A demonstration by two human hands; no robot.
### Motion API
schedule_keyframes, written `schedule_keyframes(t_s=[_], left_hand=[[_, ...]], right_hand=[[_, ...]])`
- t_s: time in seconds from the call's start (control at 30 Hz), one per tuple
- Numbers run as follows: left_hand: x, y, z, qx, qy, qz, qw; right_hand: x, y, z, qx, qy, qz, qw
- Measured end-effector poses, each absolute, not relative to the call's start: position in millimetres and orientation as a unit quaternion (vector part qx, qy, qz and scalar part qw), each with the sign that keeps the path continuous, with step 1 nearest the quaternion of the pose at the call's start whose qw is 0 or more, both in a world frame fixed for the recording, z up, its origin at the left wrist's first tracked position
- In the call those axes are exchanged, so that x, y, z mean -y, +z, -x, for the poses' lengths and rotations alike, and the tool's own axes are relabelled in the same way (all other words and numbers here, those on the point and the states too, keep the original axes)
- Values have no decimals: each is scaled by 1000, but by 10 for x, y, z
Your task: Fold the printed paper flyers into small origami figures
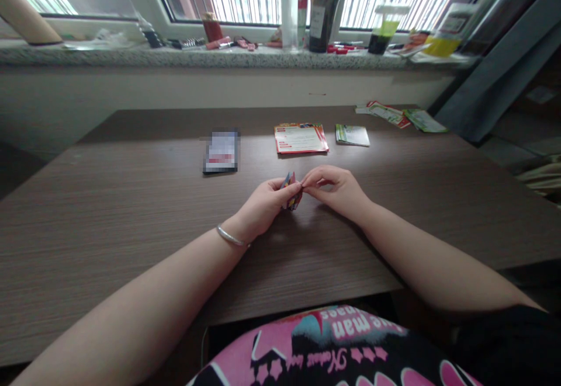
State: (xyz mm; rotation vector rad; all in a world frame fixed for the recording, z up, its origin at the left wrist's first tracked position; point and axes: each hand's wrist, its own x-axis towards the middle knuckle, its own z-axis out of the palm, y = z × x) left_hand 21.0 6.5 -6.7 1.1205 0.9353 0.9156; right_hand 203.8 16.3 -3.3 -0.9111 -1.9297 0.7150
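Both hands meet at the middle of a dark wooden table (109,211). My left hand (263,208), with a silver bangle on its wrist, is closed around a small folded piece of colourful paper (293,198). My right hand (335,190) pinches the top of the same folded paper with thumb and fingertips. The paper is mostly hidden between the fingers, just above the tabletop.
A phone (221,152) lies face up farther back on the left. A red and white leaflet (300,138) and a green one (352,135) lie behind the hands, with more leaflets (397,115) at the far right. Bottles (293,9) and cups crowd the windowsill (131,56).
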Motion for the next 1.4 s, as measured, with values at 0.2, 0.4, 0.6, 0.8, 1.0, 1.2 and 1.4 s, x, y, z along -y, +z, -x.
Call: schedule_keyframes(t_s=[0.2, 0.4, 0.6, 0.8, 1.0, 1.2, 1.4], left_hand=[[-81, -64, -211, -407, 402, -483, 663], [-52, -23, -229, -397, 407, -494, 658], [-32, -18, -245, -397, 424, -509, 635], [-21, -25, -258, -402, 440, -499, 630], [-10, -28, -269, -407, 457, -511, 604], [-1, -22, -278, -402, 457, -506, 611], [-22, -65, -275, -399, 461, -512, 605]], right_hand=[[-136, -3, -2032, 798, 233, 343, 437], [-87, 28, -2014, 821, 149, 343, 432], [-77, 15, -1999, 806, 174, 352, 442], [-68, 24, -1991, 808, 179, 341, 447], [-24, 24, -1997, 817, 101, 394, 408], [-19, 27, -1973, 818, 89, 391, 412], [-51, -14, -1899, 747, 262, 404, 458]])
